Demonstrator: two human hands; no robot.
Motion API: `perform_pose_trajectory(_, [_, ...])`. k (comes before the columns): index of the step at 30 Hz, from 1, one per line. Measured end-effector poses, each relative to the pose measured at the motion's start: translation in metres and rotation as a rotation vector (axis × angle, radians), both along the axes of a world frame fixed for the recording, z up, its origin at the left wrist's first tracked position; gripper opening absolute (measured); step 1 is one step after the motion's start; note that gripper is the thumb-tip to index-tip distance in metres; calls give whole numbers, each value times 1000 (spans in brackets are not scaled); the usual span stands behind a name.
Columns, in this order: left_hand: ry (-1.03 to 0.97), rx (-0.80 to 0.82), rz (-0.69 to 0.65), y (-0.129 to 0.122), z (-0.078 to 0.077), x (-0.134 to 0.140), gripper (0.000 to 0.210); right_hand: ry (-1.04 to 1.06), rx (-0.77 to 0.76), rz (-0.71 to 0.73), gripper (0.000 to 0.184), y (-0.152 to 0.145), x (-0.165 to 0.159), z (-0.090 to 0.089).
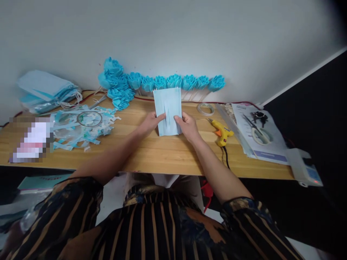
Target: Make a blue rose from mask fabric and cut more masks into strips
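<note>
A light blue face mask [169, 104] is held upright above the wooden table, its pleats running up and down. My left hand [150, 122] grips its left edge, thumb on the near face and fingers hidden behind. On the opposite edge my right hand [188, 124] holds it the same way. No ear loops can be made out on this mask. Behind it, a row of blue flowers [189, 82] on thin sticks leans along the wall, with more blue flowers [115, 81] heaped to the left.
On the left lie a stack of face masks [48, 88], blue and white scraps [73, 135], and a tape ring [89, 118]. To the right are a clear tape roll [205, 108], a yellow glue gun [222, 133] with its cord, papers [271, 148], scissors [256, 130] and a power strip [305, 168].
</note>
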State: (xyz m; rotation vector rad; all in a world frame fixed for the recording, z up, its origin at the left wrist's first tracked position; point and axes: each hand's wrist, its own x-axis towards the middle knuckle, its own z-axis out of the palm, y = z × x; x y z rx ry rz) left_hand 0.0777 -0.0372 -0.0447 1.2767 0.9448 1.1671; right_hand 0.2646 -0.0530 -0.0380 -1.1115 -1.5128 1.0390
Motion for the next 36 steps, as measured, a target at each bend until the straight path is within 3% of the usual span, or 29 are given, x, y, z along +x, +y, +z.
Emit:
perform_pose_trajectory(3, [-45,-30,-19,-1,-1,2,58,-56,39,-86,34,0,1,1])
perform_pose_trajectory(8, [-70,-70,-17,-4,1,3,59,-88,68,-197,44,-3,0,6])
perform_pose_trajectory(15, [-56,-69,66,-5,6,2,55,128,26,-66,39,-5,-4,8])
perform_pose_trajectory(20, [-63,-81,63,-8,9,4,53,140,5,-107,31,-2,-3,3])
perform_pose_trajectory(27, [-280,-100,-20,-2,3,6,54,77,41,-173,25,1,0,-3])
perform_pose_trajectory(36, [-423,-196,-44,-5,9,6,43,155,-44,-158,40,-1,-3,-1])
